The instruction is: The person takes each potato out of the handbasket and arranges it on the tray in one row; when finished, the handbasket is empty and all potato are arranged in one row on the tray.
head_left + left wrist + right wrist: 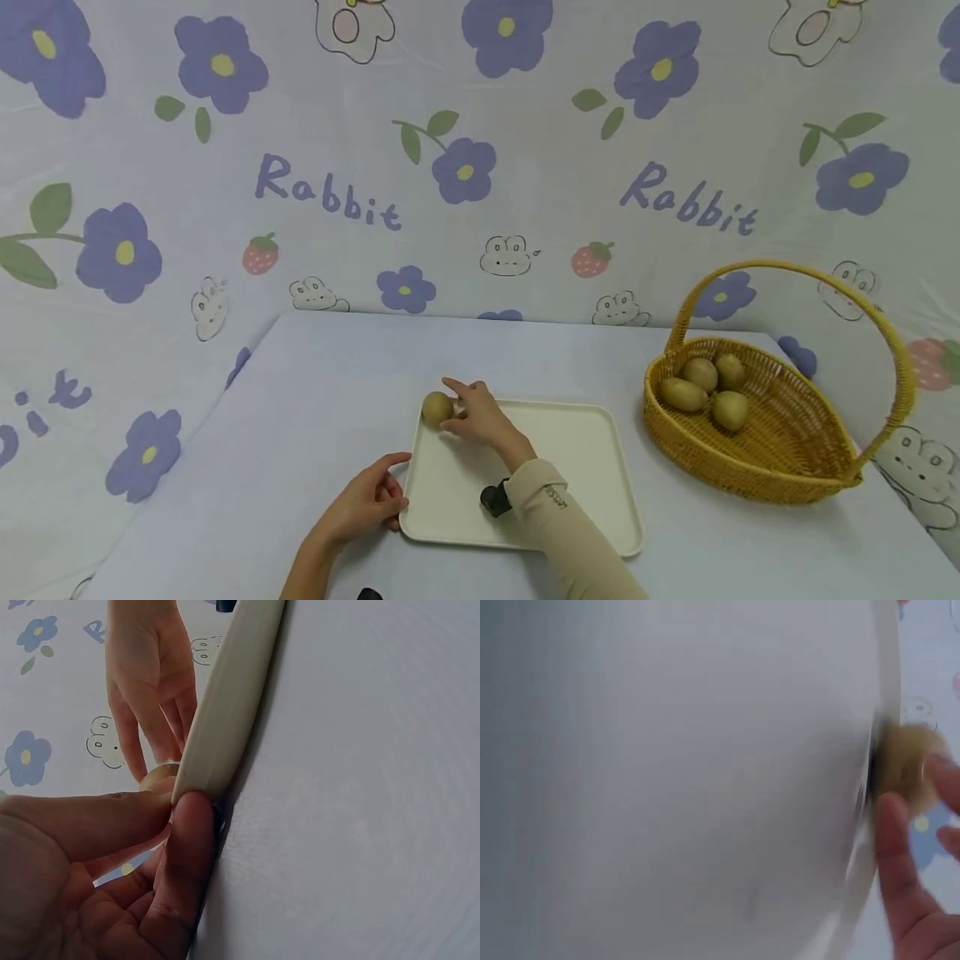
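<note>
A cream tray [525,483] lies on the white table. My left hand [363,504] grips its left edge, with thumb and finger pinching the rim [225,712] in the left wrist view. One round brown potato [437,409] sits at the tray's far left corner. Beside it is my right hand [480,417], its fingers loosely extended and spread at the potato's right side. In the right wrist view a thumb and a fingertip [939,769] touch or nearly touch the blurred potato [907,765].
A yellow-brown wicker basket [750,483] with a tall handle stands to the right of the tray, holding several potatoes [682,394]. Behind the table hangs a cloth [525,125] printed with flowers and rabbits.
</note>
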